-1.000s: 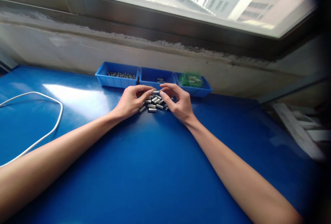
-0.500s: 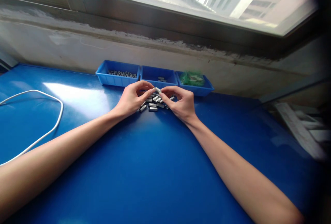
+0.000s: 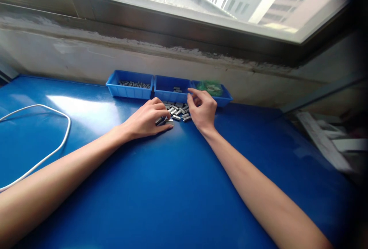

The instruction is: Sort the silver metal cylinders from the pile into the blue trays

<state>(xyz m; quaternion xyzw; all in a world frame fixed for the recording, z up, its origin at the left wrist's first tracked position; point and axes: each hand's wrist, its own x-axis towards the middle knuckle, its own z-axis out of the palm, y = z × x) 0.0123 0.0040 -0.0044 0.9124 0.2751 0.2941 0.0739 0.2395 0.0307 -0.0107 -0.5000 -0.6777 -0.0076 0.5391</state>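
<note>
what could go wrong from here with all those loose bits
The left hand is low at the loose metal pieces, so a careless sweep might scatter some across the table. The right hand is raised close to the middle bin and could knock its front wall. The white cable lies beside the left forearm and might snag if that arm swings outward.

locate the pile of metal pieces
In the head view, the metal pile lies near the picture's centre on the blue table, between left hand and right hand, in front of the middle tray.
</note>
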